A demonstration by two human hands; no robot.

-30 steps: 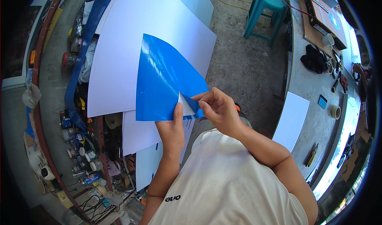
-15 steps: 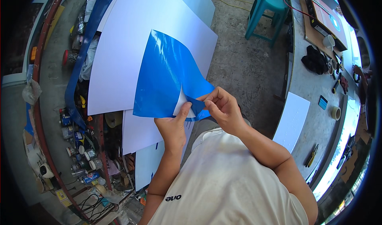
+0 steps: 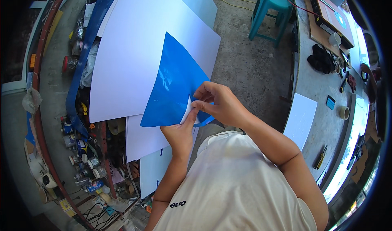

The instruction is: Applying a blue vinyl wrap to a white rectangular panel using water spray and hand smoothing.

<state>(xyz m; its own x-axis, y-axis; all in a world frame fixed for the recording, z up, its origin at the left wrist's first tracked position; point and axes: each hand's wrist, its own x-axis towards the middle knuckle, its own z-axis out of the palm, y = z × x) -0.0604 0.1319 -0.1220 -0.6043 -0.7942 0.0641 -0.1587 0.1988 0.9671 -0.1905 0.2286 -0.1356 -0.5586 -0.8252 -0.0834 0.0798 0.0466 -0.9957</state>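
Observation:
A glossy blue sheet of film [image 3: 171, 78] with a white backing [image 3: 186, 110] is held up in front of me, its far corner pointing away. My left hand [image 3: 178, 133] is closed on its near edge, the thumb on top against the white part and the fingers under the sheet. My right hand [image 3: 218, 104] is closed in a pinch on the blue layer, close to the left thumb, where blue film folds away from the white. The right fingertips partly hide the pinched spot. Behind the sheet lie large white boards [image 3: 122, 75].
At right a workbench [image 3: 318, 120] carries a white panel [image 3: 300, 118], yellow-handled pliers [image 3: 321, 157], a tape roll [image 3: 344, 113] and a white cup [image 3: 335, 40]. A teal stool [image 3: 272, 4] stands beyond on the concrete floor. Jars and bottles [image 3: 81, 155] crowd the left side.
My right hand has moved left, closer to the left thumb, and its pinch is now over the white strip. The blue sheet has tilted, its far corner shifting right.

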